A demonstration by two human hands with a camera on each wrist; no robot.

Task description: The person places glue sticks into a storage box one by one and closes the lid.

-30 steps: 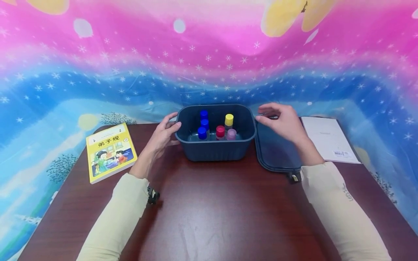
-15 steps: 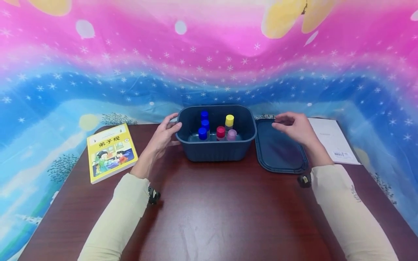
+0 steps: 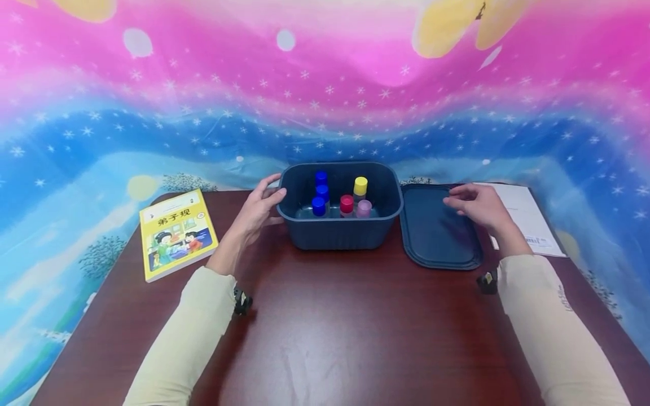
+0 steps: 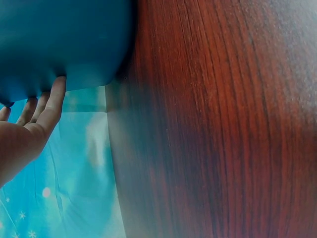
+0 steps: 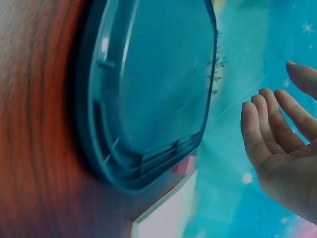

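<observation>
A dark blue-grey plastic bin (image 3: 337, 234) stands at the back of the table, uncovered. Inside it are several small bottles: three with blue caps (image 3: 319, 206), one with a yellow cap (image 3: 360, 186), one with a red cap (image 3: 346, 203) and one with a pale pink top (image 3: 363, 209). My left hand (image 3: 255, 210) touches the bin's left side with its fingertips; the left wrist view shows these fingers (image 4: 55, 96) extended against the wall. Over the bin's lid (image 3: 437, 237), which lies flat to the right, my right hand (image 3: 479, 207) hovers empty with fingers loosely bent.
At the left of the brown table (image 3: 325, 338) lies a yellow picture book (image 3: 179, 237). A white booklet (image 3: 528, 225) rests at the right, partly behind my right hand. A patterned curtain (image 3: 325, 84) hangs close behind the table.
From beside the bin's right rim, my right hand has moved right and slightly nearer, over the lid's right part. My left hand has stayed on the bin's left side.
</observation>
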